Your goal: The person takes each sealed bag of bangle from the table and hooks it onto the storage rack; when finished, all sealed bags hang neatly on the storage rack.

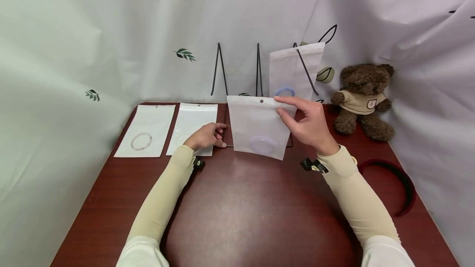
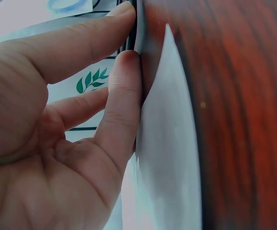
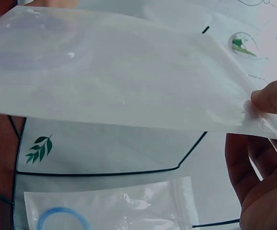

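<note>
My right hand (image 1: 309, 125) pinches the top right corner of a white translucent zip bag (image 1: 256, 122) between thumb and index finger. The bag hangs tilted in front of the black wire rack (image 1: 258, 69), hole at its top edge, a faint purple ring (image 1: 262, 145) showing low inside. My left hand (image 1: 206, 136) is low at the rack's left base, thumb and fingers apart, fingertips at the dark wire (image 2: 132, 28). From the rack's right hook hangs another zip bag (image 1: 297, 67) with a blue ring (image 3: 64, 215). The middle and left hooks carry nothing.
Two more zip bags lie flat at the table's back left: the outer bag (image 1: 148, 120) shows a pale ring (image 1: 141, 141), the inner bag (image 1: 194, 118) is partly behind my left hand. A brown teddy bear (image 1: 365, 100) sits back right, a dark red headband (image 1: 402, 180) before it.
</note>
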`<state>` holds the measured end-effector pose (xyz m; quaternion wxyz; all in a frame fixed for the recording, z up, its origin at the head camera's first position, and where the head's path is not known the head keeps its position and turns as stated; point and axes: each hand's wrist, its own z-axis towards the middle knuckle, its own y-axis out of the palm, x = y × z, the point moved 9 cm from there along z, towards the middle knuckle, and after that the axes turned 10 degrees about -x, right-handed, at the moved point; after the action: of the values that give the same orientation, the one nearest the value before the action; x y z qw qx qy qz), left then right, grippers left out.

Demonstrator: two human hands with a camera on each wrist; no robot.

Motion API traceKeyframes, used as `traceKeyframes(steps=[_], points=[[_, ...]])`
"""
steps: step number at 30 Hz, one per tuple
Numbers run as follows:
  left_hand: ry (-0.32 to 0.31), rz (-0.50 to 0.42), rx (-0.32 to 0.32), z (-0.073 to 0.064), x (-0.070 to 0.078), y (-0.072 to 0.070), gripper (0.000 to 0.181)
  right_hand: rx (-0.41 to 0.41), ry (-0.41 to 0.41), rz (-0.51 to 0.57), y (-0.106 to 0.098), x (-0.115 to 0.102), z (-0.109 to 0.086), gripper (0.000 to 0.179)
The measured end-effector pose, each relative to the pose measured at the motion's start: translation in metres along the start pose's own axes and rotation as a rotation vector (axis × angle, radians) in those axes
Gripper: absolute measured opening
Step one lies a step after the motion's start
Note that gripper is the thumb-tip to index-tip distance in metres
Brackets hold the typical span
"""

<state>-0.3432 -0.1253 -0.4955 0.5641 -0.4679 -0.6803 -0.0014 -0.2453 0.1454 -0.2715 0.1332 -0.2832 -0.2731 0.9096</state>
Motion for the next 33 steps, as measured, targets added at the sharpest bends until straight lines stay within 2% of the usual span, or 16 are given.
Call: traceKeyframes(steps=[13, 21, 29, 33], points=[[0.008, 0.003, 0.001, -0.004, 0.002, -0.002, 0.08, 0.048, 0.038, 0.008, 0.001, 0.011, 0.021, 0.031], [0.006, 0.01, 0.009, -0.004, 0.001, -0.002, 0.08, 0.111, 0.053, 0.003, 0.001, 0.003, 0.039, 0.026], [-0.016, -0.005, 0.006, -0.003, -0.001, -0.001, 0.081, 0.139, 0.12, 0.075, 0.005, 0.028, 0.049, 0.024], [-0.017, -0.006, 0.002, -0.002, -0.001, 0.0, 0.081, 0.144, 0.14, 0.076, 0.005, 0.04, 0.055, 0.024]])
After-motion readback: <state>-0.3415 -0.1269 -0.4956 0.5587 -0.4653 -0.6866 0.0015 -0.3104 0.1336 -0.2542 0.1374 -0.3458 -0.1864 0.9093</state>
